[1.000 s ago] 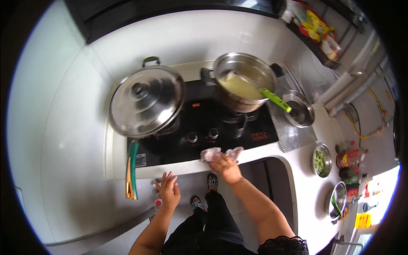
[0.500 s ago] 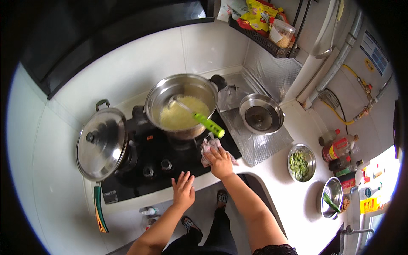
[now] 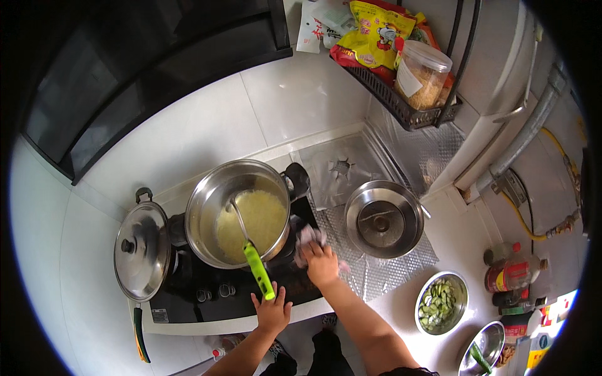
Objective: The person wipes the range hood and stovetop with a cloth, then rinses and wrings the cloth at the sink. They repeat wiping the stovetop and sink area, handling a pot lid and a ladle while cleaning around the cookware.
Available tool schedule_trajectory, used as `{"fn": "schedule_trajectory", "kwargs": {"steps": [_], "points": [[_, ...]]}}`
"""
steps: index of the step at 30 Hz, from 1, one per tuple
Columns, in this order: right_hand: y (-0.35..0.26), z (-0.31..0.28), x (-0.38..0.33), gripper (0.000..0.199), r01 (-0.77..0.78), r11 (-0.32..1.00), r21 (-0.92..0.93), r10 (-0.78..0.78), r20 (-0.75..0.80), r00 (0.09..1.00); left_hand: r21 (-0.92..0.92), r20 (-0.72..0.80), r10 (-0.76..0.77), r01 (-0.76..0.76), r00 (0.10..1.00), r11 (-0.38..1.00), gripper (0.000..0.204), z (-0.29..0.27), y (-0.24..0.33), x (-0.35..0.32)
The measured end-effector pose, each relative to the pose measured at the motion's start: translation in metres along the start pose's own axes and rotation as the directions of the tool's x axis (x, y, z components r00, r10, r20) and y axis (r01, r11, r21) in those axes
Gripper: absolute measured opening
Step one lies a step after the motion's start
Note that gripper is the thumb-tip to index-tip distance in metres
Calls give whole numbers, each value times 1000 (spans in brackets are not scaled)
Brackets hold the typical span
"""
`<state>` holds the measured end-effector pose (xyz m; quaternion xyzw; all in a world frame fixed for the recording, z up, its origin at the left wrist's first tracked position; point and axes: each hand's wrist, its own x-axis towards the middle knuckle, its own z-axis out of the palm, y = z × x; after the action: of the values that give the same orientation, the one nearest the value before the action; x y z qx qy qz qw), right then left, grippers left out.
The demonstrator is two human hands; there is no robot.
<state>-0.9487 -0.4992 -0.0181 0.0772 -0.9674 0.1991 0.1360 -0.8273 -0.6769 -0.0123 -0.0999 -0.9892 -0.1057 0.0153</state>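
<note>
White wall tiles back a kitchen corner where a black stove sits on a pale desk. On the stove's right burner stands a steel pot holding yellowish liquid, and a ladle with a green handle leans out over the pot's near rim, handle pointing towards the person. The left hand lies flat with fingers spread on the stove's front edge, just below the tip of the green handle; whether it touches the handle cannot be told. The right hand is pressed down on a crumpled light cloth at the right side of the stove, right beside the pot, fingers curled over the cloth. Left of the pot, a second pot under a steel lid occupies the other burner. To the right, an upturned steel lid or bowl rests on foil sheeting. Nearer the person, a small steel bowl of sliced green vegetables sits on the desk, with bottles further right. A wire rack above holds snack bags and a plastic jar.
</note>
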Motion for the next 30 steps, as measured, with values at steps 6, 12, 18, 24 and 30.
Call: {"fn": "schedule_trajectory", "kwargs": {"steps": [6, 12, 18, 24, 30], "points": [[7, -28, 63, 35, -66, 956, 285, 132, -220, 967, 84, 33, 86, -89, 996, 993, 51, -16, -5, 8], [27, 72, 230, 29, 240, 945, 221, -154, -345, 926, 49, 59, 89, -91, 994, 995, 56, -11, -8, 10], [61, 176, 260, 54, 150, 971, 185, -189, 216, 958, 73, 58, 136, -140, 989, 988, 62, -12, -3, 17], [7, 21, 174, 31, -138, 980, -145, 190, 458, 868, 92, 45, 112, -116, 993, 989, 55, -9, -10, 8], [-3, 12, 86, 22, -213, 931, -297, 273, 177, 946, 161, 88, 100, -114, 991, 980, 52, -21, -2, 15]]}}
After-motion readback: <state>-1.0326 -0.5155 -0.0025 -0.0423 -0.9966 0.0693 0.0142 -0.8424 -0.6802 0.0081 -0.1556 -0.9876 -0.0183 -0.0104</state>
